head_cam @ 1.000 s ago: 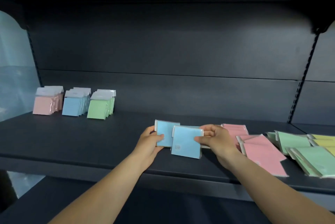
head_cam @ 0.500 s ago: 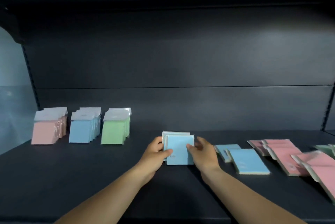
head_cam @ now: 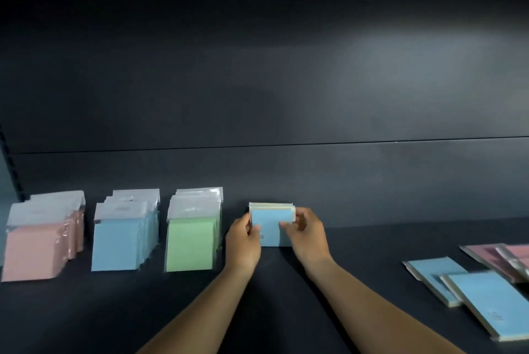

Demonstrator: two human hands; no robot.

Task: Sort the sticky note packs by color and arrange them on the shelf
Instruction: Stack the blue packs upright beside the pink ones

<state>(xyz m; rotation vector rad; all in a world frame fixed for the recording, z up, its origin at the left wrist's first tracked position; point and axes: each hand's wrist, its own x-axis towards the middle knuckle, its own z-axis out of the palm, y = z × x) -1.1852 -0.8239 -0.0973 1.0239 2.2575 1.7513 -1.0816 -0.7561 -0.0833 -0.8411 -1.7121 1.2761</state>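
Three upright rows stand at the rear left of the shelf (head_cam: 286, 310): the pink row (head_cam: 34, 253), then the blue row (head_cam: 117, 244), then the green row (head_cam: 191, 242), each leaning toward the back panel (head_cam: 257, 81). Just beside the green row, at its 3 o'clock, the left hand (head_cam: 243, 239) pinches the left edge of the held blue packs (head_cam: 270, 227), thumb on the front face. The right hand (head_cam: 306, 230) pinches the opposite edge, fingers curled round the top right corner. The packs stand upright, face toward the viewer, bottom edge on or just above the shelf; contact cannot be confirmed. The matching blue row lies at 9 o'clock from the grip, beyond the green row, so the left hand is the nearer one for that transfer. Loose blue packs (head_cam: 483, 296) lie flat at 4 o'clock, with loose pink packs (head_cam: 498, 256) behind them, all well apart from both hands.
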